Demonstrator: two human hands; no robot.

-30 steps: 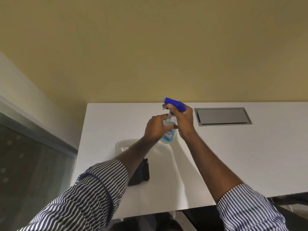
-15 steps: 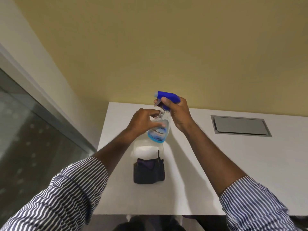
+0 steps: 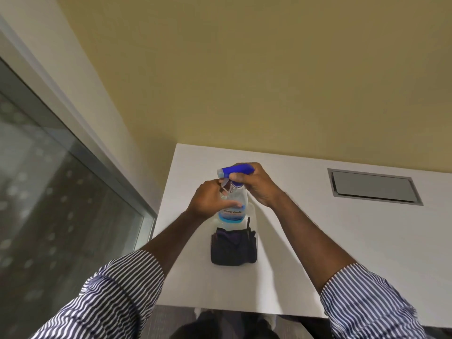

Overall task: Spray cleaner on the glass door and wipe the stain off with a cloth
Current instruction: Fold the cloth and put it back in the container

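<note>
Presently, a clear spray bottle (image 3: 233, 206) with a blue head (image 3: 236, 170) is held upright above the white desk (image 3: 318, 241), between both hands. The left hand (image 3: 210, 200) is wrapped round the bottle's body, its fingers curled over the near side and the thumb laid across the label; its grip is closed on the bottle. The right hand (image 3: 254, 184) is closed over the blue head from the right, the thumb pressed beside the neck and the fingers curled round the far side, so this grip is likewise clamped on the bottle's top. Whether a finger lies on the trigger cannot be told. Both forearms are extended forward and converge at the bottle, with striped sleeves (image 3: 127, 287) pushed back to about the elbows. A dark folded cloth (image 3: 233, 249) is seen lying flat on the desk just nearer than the bottle, untouched by either hand. The glass door (image 3: 56, 192) is seen at the left, beside the desk's left edge and well apart from the hands. A grey recessed hatch (image 3: 374, 186) is set into the desk at the right.
</note>
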